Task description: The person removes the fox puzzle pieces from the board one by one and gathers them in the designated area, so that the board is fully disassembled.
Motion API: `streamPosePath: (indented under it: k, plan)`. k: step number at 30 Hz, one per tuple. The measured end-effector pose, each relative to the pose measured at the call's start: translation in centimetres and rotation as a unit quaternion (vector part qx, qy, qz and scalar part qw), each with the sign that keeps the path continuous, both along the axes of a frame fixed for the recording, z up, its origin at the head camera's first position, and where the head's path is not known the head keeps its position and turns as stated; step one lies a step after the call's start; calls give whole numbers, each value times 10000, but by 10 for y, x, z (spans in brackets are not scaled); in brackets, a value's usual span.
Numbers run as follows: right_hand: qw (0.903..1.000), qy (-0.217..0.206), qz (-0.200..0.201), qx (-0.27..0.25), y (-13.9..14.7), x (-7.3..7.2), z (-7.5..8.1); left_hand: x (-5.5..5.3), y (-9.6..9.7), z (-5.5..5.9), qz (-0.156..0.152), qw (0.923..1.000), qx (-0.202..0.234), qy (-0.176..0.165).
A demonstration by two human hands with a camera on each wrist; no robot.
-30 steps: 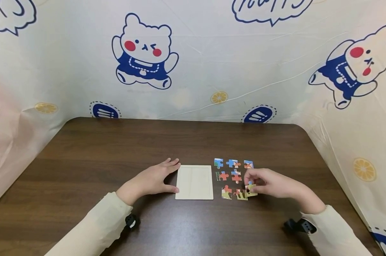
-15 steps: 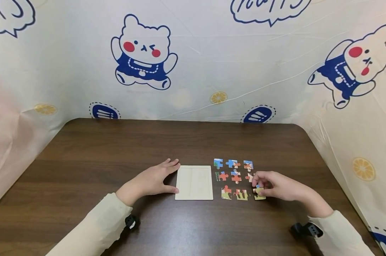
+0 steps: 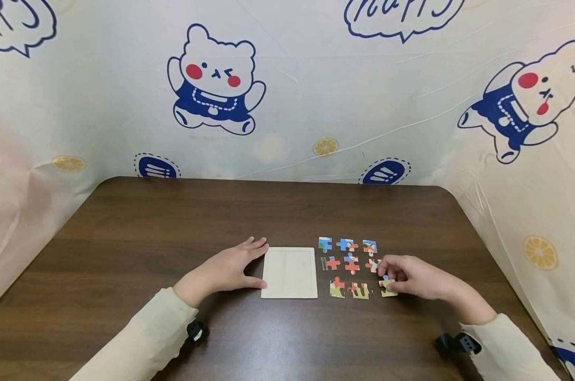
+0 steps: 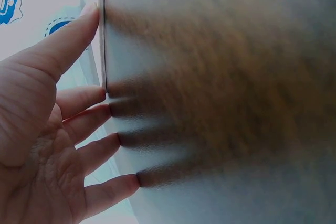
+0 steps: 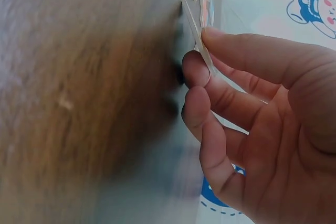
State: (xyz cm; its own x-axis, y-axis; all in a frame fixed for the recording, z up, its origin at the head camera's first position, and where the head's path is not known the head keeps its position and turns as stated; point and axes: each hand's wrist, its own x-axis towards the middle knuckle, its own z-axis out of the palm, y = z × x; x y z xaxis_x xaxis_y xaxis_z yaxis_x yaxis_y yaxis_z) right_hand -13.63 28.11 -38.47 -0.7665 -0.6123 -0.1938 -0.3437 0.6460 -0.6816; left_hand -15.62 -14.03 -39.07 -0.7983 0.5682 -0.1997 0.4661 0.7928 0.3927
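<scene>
My right hand (image 3: 414, 276) pinches a puzzle piece (image 3: 389, 290), green-yellow with a blue knob, between thumb and finger. In the right wrist view that piece (image 5: 193, 24) is seen edge-on and tilted, one edge close to the table. My left hand (image 3: 224, 268) rests beside a pale square puzzle tray (image 3: 289, 273), fingers straight, with the thumb at its lower left edge and a fingertip near its upper left corner. The left wrist view shows the hand's (image 4: 58, 114) spread fingertips on the tabletop. The tray's recess is bare.
Several other puzzle pieces lie in loose rows right of the tray, among them a blue one (image 3: 325, 243), an orange one (image 3: 351, 262) and a green one (image 3: 361, 290). The brown table (image 3: 211, 211) meets a printed curtain (image 3: 287, 106) behind.
My right hand has moved right with the pinched puzzle piece, away from the bottom row, uncovering a piece in the middle row. The left hand and tray have stayed in place.
</scene>
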Motion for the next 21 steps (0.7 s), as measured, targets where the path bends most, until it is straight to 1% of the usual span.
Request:
streamPosePath:
  k: [9, 16, 18, 21]
  plan:
    - [9998, 126, -76, 93, 7, 0, 0, -3, 0, 2, -48, 10000, 48, 26]
    - [9996, 123, -139, 210, 8, 1, 5, -3, 1, 1, -41, 10000, 31, 17]
    - [9994, 182, -164, 231, 10, 0, 6, -3, 1, -1, -36, 10000, 43, 27]
    - [9984, 327, -329, 321, 14, -2, 10, -2, 0, -2, -74, 9999, 59, 69]
